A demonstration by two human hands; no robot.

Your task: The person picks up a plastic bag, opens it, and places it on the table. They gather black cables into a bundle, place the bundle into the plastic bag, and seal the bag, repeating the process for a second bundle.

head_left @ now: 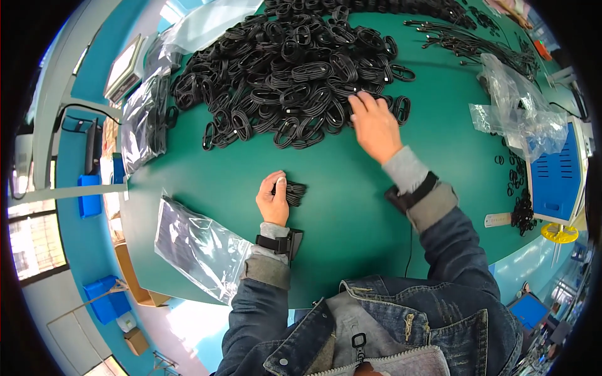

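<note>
My left hand (273, 199) is closed around a small stack of coiled black cables (296, 193), keeping it just above or on the green tabletop; I cannot tell which. Beyond it lies a big heap of black coiled cables (295, 75), each wound into an oval loop. At the heap's right front edge, my right hand (377, 128) reaches over the coils with its fingers extended and a little apart. No coil shows in its grasp, though the undersides of the fingers are hidden.
An open clear plastic bag (194, 244) lies on the green table (351, 219) at the near left. Filled bags (145, 125) stand at the far left by a scale (125, 67). To the right are loose cables (476, 44), crumpled plastic (520, 106) and small black rings (523, 210).
</note>
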